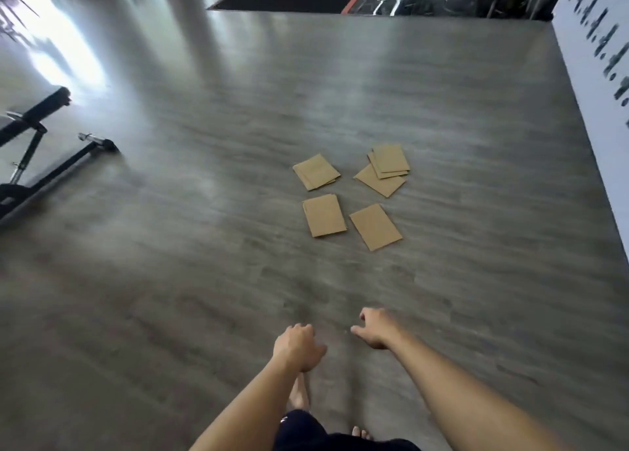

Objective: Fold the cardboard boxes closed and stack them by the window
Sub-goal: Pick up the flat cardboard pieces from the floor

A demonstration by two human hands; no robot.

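1. The cardboard boxes [350,197] lie flattened on the grey wood-look floor [204,246], well ahead of the person and a little to the right. They sit in four loose groups: one upper left [316,172], an overlapping fan of several sheets upper right [384,169], one lower left [324,215] and a single sheet lower right [375,226].

2. The left hand [297,346] and the right hand [376,328] reach forward over bare floor, both well apart from the cardboard. The fingers of each hang loosely curled and hold nothing.

3. Judging by how flat and thin they lie, the sheets are probably light and fairly stiff, bending mainly along their creases. Pressed flush to a smooth floor, they may slide rather than lift when pushed.

4. A free edge or corner looks like the best hold: work a fingertip under it, then pinch. The lone lower-right sheet offers the clearest edges; the fanned pile needs its top sheet peeled off first.

5. Once lifted, a sheet would likely need two hands to open and fold shut.

6. Bright glare on the floor at upper left [58,42] suggests a window that way; a black metal frame [37,144] stands on that side.
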